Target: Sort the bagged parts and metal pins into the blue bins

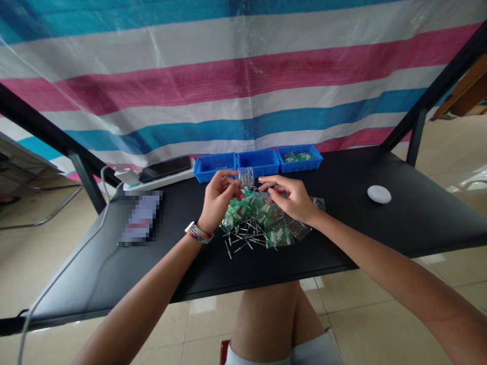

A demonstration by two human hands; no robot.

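My left hand [219, 198] pinches a small clear plastic bag [246, 176] with a few thin metal pieces inside, raised above the pile. Close by on the right, my right hand [292, 198] has its thumb and fingers drawn together on what looks like a pop rivet; the fingers partly hide it. Below both hands lie loose silver pop rivets [247, 235], scattered on the black table. Among and behind them is a heap of green-tinted small bags [243, 205]. Clear bags of darker pieces [299, 228] lie under my right wrist.
Three joined blue bins [257, 163] stand at the back; the right one holds green bags [299, 156]. A dark phone [167, 168] rests on a white power strip [163, 182]. A blurred-out object [140, 218] lies left, a white oval object [379, 194] right. A striped sheet [243, 76] hangs behind.
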